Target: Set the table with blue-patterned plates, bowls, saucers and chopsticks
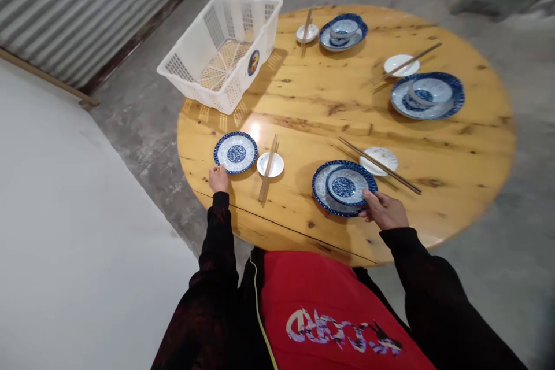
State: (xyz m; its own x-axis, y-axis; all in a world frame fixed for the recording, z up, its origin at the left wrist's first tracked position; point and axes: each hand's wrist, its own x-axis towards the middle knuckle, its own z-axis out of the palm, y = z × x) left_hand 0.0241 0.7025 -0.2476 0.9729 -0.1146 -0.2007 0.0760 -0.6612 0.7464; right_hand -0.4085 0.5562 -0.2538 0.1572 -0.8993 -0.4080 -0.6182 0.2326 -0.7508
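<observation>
My left hand (218, 178) pinches the near rim of a blue-and-white plate (236, 154) lying at the table's left edge. Just right of that plate, a pair of wooden chopsticks (267, 170) rests across a small white dish (276, 166). My right hand (385, 209) grips the right rim of a small blue-rimmed bowl (346, 185). Under the bowl is a larger blue-and-white plate (319, 189); whether the two touch is hard to tell. Behind them, another white dish (380, 157) carries chopsticks (396, 176) laid diagonally.
A white plastic basket (234, 95) stands at the round wooden table's (303, 101) back left. Toward the back are a plate (456, 95) with a bowl (431, 92), and another plate (362, 26) with a bowl (344, 29), each beside a white dish and chopsticks. A white surface borders the left.
</observation>
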